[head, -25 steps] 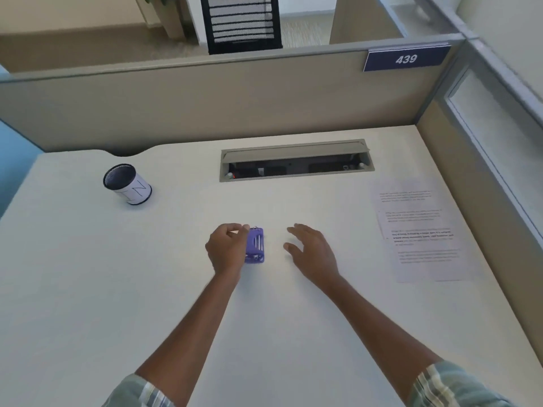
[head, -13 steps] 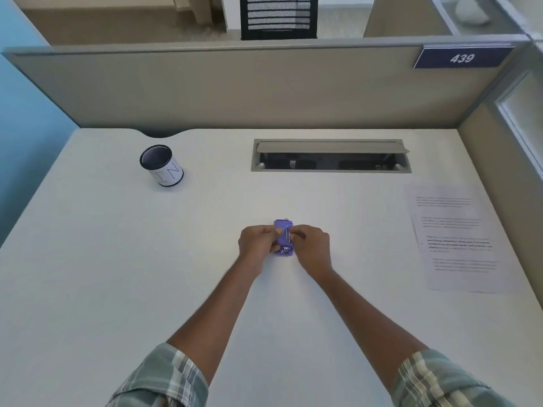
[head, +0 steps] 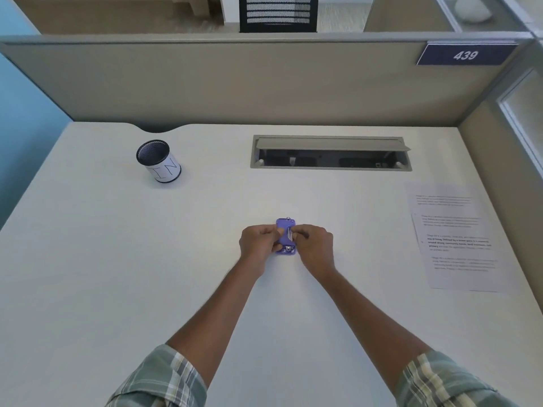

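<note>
Right hand (head: 315, 245) newly on purple case (head: 283, 234), opposite left hand (head: 257, 244)

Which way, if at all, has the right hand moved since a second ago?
Yes. The right hand moved left, away from the printed sheet, and now pinches the purple case that the left hand holds.

1. Desk (head: 117, 274) is flat and open all round the purple case (head: 284, 235), so a hand slides through easily.
2. Mesh cup (head: 158, 161) stands far left, well apart.
3. Partition (head: 235, 83) walls off the back; cable slot (head: 330, 154) sits just before it.
</note>
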Demonstrator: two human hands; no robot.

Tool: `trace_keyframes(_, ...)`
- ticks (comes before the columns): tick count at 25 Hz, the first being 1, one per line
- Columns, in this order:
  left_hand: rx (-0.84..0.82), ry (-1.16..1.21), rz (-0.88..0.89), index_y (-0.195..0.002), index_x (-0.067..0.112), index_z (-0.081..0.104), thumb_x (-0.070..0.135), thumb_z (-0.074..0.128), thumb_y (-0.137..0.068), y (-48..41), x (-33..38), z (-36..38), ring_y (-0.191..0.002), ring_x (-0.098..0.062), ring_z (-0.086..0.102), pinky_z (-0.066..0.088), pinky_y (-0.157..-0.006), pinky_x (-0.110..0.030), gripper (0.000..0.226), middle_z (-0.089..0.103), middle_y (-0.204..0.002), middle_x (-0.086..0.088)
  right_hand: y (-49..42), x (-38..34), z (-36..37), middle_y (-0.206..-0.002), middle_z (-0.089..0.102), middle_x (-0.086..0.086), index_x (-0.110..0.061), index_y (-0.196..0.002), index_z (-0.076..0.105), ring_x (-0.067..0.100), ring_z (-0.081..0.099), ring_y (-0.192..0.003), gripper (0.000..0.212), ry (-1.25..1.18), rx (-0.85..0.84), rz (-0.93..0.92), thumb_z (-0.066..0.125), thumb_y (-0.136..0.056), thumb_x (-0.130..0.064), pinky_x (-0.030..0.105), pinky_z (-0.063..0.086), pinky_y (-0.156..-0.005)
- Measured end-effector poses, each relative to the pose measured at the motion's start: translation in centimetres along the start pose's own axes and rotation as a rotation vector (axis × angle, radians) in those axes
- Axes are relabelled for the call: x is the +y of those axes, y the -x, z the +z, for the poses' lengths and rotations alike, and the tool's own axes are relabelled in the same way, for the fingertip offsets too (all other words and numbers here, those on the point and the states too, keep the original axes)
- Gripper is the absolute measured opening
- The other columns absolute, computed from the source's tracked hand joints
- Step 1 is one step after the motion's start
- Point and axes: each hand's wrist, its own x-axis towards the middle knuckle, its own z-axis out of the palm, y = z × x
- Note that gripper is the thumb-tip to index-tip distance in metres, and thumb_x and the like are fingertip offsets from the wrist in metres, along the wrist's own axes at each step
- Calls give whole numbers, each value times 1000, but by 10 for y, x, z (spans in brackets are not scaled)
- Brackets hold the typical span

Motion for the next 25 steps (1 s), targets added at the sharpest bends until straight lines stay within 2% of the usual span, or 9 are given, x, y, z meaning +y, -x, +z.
trace_keyframes(3,-1,5,14,-83,20,84,10,81,-95,1,3,-1,-73,-26,82,70,-94,-45,17,87,-98,-15,-2,-2,0,-89,83,13,-7,-96,85,38,72,-87,31,-13,24,-3,57,-95,4,33,49,-69)
trace_keyframes(6,1,32,26,-88,18,85,10,82,-95,0,6,-9,-96,-41,84,69,-97,-48,11,87,-100,-17,-3,-11,2,-84,81,5,-11,-97,86,31,72,-82,32,-40,29,-3,58,-95,3,31,50,-69)
trace_keyframes(8,7,53,30,-90,16,84,9,82,-95,-2,9,-20,-93,-40,85,68,-97,-49,9,87,-100,-17,-3,-20,8,-84,82,4,-11,-96,87,32,74,-84,31,-47,21,-24,59,-94,4,27,50,-68)
trace_keyframes(10,28,67,37,-91,16,84,9,82,-95,-5,13,-34,-88,-34,83,69,-97,-48,9,86,-99,-17,-4,-31,18,-89,84,9,-8,-95,87,35,74,-86,30,-61,8,-47,60,-94,4,29,51,-70)
trace_keyframes(13,67,88,39,-95,13,83,9,82,-96,-9,17,-62,-98,-38,84,69,-97,-48,4,85,-102,-17,-2,-49,41,-90,84,12,-7,-95,86,33,71,-79,27,-89,-40,-56,62,-94,4,31,51,-71)
trace_keyframes(16,105,88,57,-93,14,83,9,81,-96,-12,19,-99,-86,-31,82,68,-98,-50,7,85,-101,-17,4,-69,69,-91,84,13,-9,-94,86,27,67,-75,27,-99,-89,-74,61,-95,3,33,53,-71)
trace_keyframes(20,182,80,102,-88,19,83,9,78,-98,-17,18,-151,-78,-27,79,68,-97,-50,15,86,-99,-16,13,-99,111,-92,85,14,-8,-98,87,44,77,-89,27,-122,-157,-75,62,-95,2,49,64,-85)
trace_keyframes(25,271,60,125,-91,19,85,10,76,-98,-24,17,-215,-72,-22,79,69,-96,-50,14,86,-92,-8,24,-129,166,-96,85,16,-5,-101,86,42,80,-91,23,-179,-250,-74,64,-95,2,55,65,-93)
